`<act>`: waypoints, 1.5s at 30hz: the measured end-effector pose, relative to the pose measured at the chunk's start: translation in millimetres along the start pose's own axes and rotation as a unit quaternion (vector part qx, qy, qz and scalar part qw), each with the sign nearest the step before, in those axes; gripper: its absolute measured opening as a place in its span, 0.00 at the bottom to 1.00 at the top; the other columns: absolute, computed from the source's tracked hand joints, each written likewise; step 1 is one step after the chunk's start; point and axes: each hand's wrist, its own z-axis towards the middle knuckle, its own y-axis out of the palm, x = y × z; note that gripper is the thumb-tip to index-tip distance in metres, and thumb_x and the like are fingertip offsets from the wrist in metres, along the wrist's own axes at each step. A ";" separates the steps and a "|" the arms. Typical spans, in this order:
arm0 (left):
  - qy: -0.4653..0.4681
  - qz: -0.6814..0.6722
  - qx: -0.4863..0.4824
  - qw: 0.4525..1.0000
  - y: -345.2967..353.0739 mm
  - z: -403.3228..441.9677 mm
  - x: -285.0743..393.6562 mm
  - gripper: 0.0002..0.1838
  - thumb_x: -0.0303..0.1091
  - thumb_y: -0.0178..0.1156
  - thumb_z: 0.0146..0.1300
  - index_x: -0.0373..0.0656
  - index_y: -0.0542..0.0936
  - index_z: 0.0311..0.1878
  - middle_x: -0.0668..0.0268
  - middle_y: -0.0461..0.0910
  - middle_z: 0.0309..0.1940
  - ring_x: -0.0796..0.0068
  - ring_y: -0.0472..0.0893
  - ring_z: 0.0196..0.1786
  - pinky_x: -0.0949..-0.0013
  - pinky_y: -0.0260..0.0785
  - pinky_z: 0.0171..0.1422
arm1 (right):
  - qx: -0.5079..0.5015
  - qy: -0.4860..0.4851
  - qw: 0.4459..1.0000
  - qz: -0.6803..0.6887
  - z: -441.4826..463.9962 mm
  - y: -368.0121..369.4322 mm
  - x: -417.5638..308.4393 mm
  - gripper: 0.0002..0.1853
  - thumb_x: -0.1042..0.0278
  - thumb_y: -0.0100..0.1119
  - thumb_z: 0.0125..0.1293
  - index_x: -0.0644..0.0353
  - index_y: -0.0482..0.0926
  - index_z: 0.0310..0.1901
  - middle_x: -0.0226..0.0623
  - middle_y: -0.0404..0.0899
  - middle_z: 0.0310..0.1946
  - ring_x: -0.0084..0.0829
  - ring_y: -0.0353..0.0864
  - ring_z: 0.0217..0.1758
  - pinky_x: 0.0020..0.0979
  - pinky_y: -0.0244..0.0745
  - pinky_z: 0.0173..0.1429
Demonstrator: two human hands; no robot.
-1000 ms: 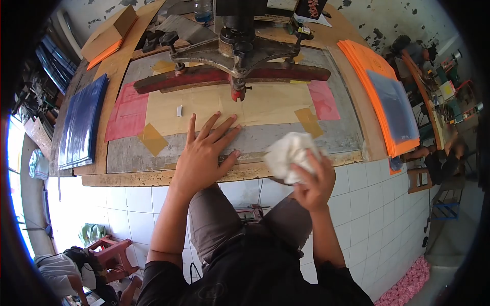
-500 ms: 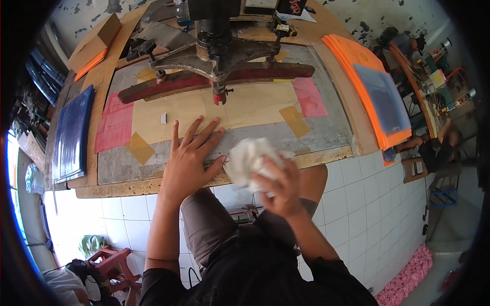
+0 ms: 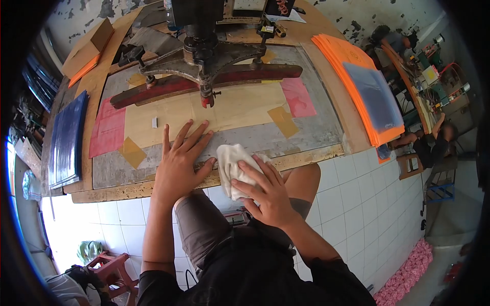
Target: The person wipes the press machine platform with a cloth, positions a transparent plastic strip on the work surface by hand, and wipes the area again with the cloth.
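My left hand [image 3: 179,166] lies with spread fingers on the grey work plate [image 3: 214,145], its fingertips reaching the edge of a tan sheet [image 3: 229,109]. A small pale piece [image 3: 154,122] rests on that sheet, left of my fingers. My right hand [image 3: 269,196] grips a white cloth [image 3: 234,158] at the table's front edge, fingers laid over it. Beyond both hands stands a press head with a long red bar [image 3: 245,75] over the sheet. Pink sheets [image 3: 298,99] and tan tape pieces [image 3: 282,121] border the tan sheet.
Dark blue glossy sheets [image 3: 67,140] are stacked at the left. Orange sheets [image 3: 337,61] with a clear bluish sheet [image 3: 375,97] on top lie at the right. A cardboard box [image 3: 88,48] is at the far left. Another person [image 3: 431,145] sits at the right.
The white cloth, bunched and blurred before, now hangs flatter under my right hand, slightly to the left. The whole view has shifted a little; my left hand stays on the plate.
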 end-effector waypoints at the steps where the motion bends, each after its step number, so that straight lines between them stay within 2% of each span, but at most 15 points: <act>1: 0.000 -0.001 0.000 1.000 -1.0 0.4 0.2 0.33 0.48 0.70 0.74 0.51 0.82 0.80 0.68 0.75 0.85 0.55 0.64 0.91 0.30 0.33 0.98 | -0.007 -0.003 1.000 -0.001 4.0 -2.8 2.8 0.22 0.61 0.74 0.70 0.44 0.89 0.65 0.40 0.76 0.81 0.61 0.70 0.86 0.68 0.64 0.87; 3: -0.002 -0.003 -0.007 1.000 -1.0 0.2 -0.1 0.34 0.46 0.70 0.73 0.52 0.81 0.81 0.69 0.75 0.86 0.56 0.63 0.92 0.32 0.33 0.98 | 0.016 0.006 1.000 -0.012 10.5 -13.8 24.0 0.23 0.62 0.75 0.69 0.42 0.88 0.65 0.37 0.76 0.82 0.58 0.72 0.84 0.64 0.67 0.85; 5: -0.003 -0.002 -0.008 1.000 -0.6 0.0 -1.1 0.35 0.45 0.71 0.72 0.52 0.81 0.81 0.70 0.74 0.86 0.56 0.63 0.92 0.32 0.32 0.99 | 0.055 0.152 0.981 -0.103 10.2 -42.8 48.5 0.22 0.64 0.74 0.70 0.45 0.88 0.65 0.38 0.76 0.82 0.55 0.73 0.83 0.60 0.69 0.84; 10: -0.001 -0.005 -0.004 1.000 0.7 -0.6 -1.4 0.35 0.46 0.71 0.72 0.52 0.81 0.81 0.70 0.75 0.86 0.56 0.63 0.92 0.32 0.33 0.99 | 0.094 0.273 0.913 -0.287 19.1 -74.5 116.0 0.19 0.67 0.59 0.83 0.55 0.83 0.71 0.48 0.67 0.87 0.55 0.69 0.86 0.59 0.61 0.89; 15: -0.002 -0.007 -0.003 1.000 0.2 -0.1 -2.0 0.35 0.46 0.71 0.72 0.52 0.81 0.81 0.70 0.74 0.86 0.56 0.63 0.92 0.32 0.33 0.99 | -0.064 0.003 0.997 -0.042 47.6 -34.4 38.8 0.24 0.71 0.69 0.77 0.48 0.83 0.73 0.44 0.66 0.88 0.60 0.64 0.89 0.59 0.60 0.91; 18: 0.006 -0.004 0.006 1.000 0.9 -0.5 -1.9 0.33 0.49 0.70 0.74 0.51 0.82 0.80 0.69 0.76 0.85 0.55 0.65 0.91 0.30 0.35 0.98 | -0.089 -0.025 0.995 -0.025 62.0 -37.4 64.0 0.21 0.64 0.72 0.77 0.45 0.85 0.69 0.42 0.65 0.88 0.56 0.63 0.90 0.64 0.58 0.90; 21: 0.004 -0.003 0.005 1.000 1.0 -0.8 -2.4 0.34 0.49 0.70 0.74 0.52 0.82 0.80 0.70 0.75 0.86 0.56 0.64 0.91 0.31 0.34 0.98 | -0.026 0.142 0.975 -0.170 75.4 -50.6 134.1 0.24 0.55 0.60 0.86 0.46 0.79 0.78 0.44 0.62 0.90 0.59 0.62 0.91 0.64 0.56 0.91; 24: -0.001 -0.007 0.001 1.000 1.0 -1.6 -2.6 0.34 0.48 0.70 0.74 0.53 0.81 0.81 0.69 0.74 0.86 0.56 0.63 0.92 0.32 0.34 0.99 | 0.024 0.212 0.934 -0.287 77.5 -28.7 155.0 0.25 0.54 0.56 0.88 0.49 0.76 0.80 0.47 0.59 0.91 0.66 0.60 0.90 0.66 0.54 0.92; 25: -0.001 -0.009 0.000 1.000 1.0 -1.5 -2.7 0.33 0.48 0.70 0.74 0.53 0.81 0.81 0.69 0.74 0.86 0.55 0.63 0.92 0.32 0.34 0.99 | 0.002 0.192 0.950 -0.245 81.2 -24.0 127.6 0.25 0.58 0.59 0.86 0.51 0.77 0.79 0.49 0.55 0.92 0.72 0.56 0.91 0.67 0.54 0.92; 27: 0.005 -0.017 0.012 1.000 0.9 -1.1 -1.2 0.30 0.46 0.66 0.77 0.49 0.83 0.79 0.67 0.76 0.85 0.53 0.65 0.91 0.30 0.36 0.98 | -0.065 0.092 0.991 -0.075 77.3 -12.5 78.3 0.26 0.64 0.65 0.81 0.51 0.79 0.77 0.47 0.57 0.91 0.71 0.56 0.91 0.68 0.56 0.92; 29: 0.008 -0.020 0.011 1.000 2.2 -2.0 -3.9 0.28 0.44 0.62 0.79 0.46 0.83 0.78 0.65 0.76 0.84 0.52 0.66 0.90 0.29 0.36 0.97 | -0.066 -0.033 0.996 -0.045 66.7 3.2 23.5 0.28 0.68 0.70 0.75 0.50 0.81 0.75 0.45 0.62 0.89 0.67 0.62 0.89 0.66 0.61 0.90; 32: 0.007 -0.026 -0.003 1.000 1.8 -3.5 -10.4 0.27 0.39 0.55 0.80 0.44 0.82 0.78 0.64 0.75 0.85 0.50 0.64 0.91 0.30 0.35 0.97 | -0.106 -0.065 0.992 0.029 43.8 5.3 -23.5 0.27 0.69 0.73 0.72 0.49 0.83 0.72 0.41 0.68 0.86 0.63 0.68 0.86 0.63 0.65 0.89; 35: -0.003 -0.042 -0.005 0.999 -0.2 -3.8 -5.2 0.30 0.35 0.51 0.78 0.46 0.81 0.80 0.65 0.73 0.87 0.50 0.62 0.92 0.31 0.32 0.98 | -0.074 -0.059 0.995 0.009 30.2 -17.5 5.6 0.25 0.69 0.72 0.72 0.48 0.85 0.70 0.40 0.73 0.83 0.61 0.71 0.84 0.61 0.68 0.87; 41: 0.016 -0.026 0.016 0.999 4.3 -4.4 -5.4 0.29 0.38 0.55 0.77 0.43 0.82 0.78 0.63 0.75 0.85 0.50 0.65 0.90 0.28 0.36 0.97 | 0.116 0.172 0.959 -0.195 -13.3 -68.6 101.7 0.21 0.69 0.66 0.77 0.55 0.86 0.69 0.43 0.73 0.83 0.57 0.73 0.80 0.55 0.69 0.83; 45: 0.012 -0.031 0.018 0.999 3.0 -5.9 -3.6 0.29 0.38 0.55 0.76 0.43 0.83 0.78 0.63 0.75 0.85 0.50 0.66 0.90 0.29 0.37 0.97 | 0.081 0.146 0.979 -0.120 -14.3 -36.9 52.2 0.22 0.71 0.68 0.74 0.53 0.86 0.69 0.47 0.71 0.84 0.63 0.68 0.85 0.63 0.62 0.87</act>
